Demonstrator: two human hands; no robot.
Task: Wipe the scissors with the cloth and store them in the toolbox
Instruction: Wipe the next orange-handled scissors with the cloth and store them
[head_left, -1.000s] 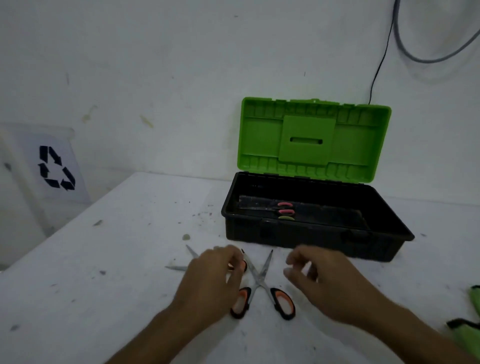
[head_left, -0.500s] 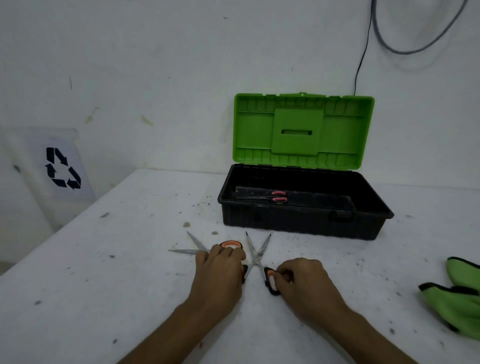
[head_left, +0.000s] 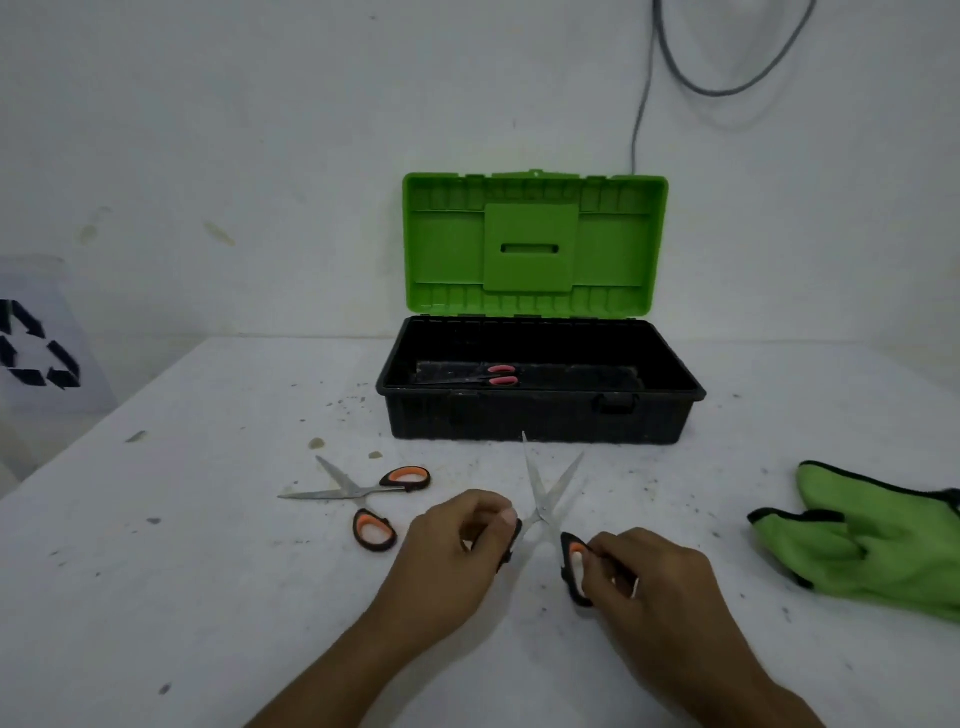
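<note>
I hold the steel-bladed scissors with black-and-orange handles (head_left: 543, 506) low over the speckled white table (head_left: 208, 597), one loop per grip. My right hand (head_left: 644, 577) pinches the right loop. My left hand (head_left: 452, 551) seems to pinch the left one, which is mostly hidden under the fingers. The blades spread in a V and point away from both grips, their tips just short of the open black plastic toolbox with green lid (head_left: 540, 415). A second open pair of scissors (head_left: 358, 491) lies left of my left grip, and the green cloth (head_left: 878, 540) lies well right of my right.

A white counter (head_left: 208, 597), speckled with dark crumbs and small stains, meets a scuffed white wall (head_left: 260, 130). A grey cable (head_left: 641, 104) loops down the wall at upper right. At far left stands a pale bin (head_left: 88, 312) bearing a black recycling symbol (head_left: 62, 358)
</note>
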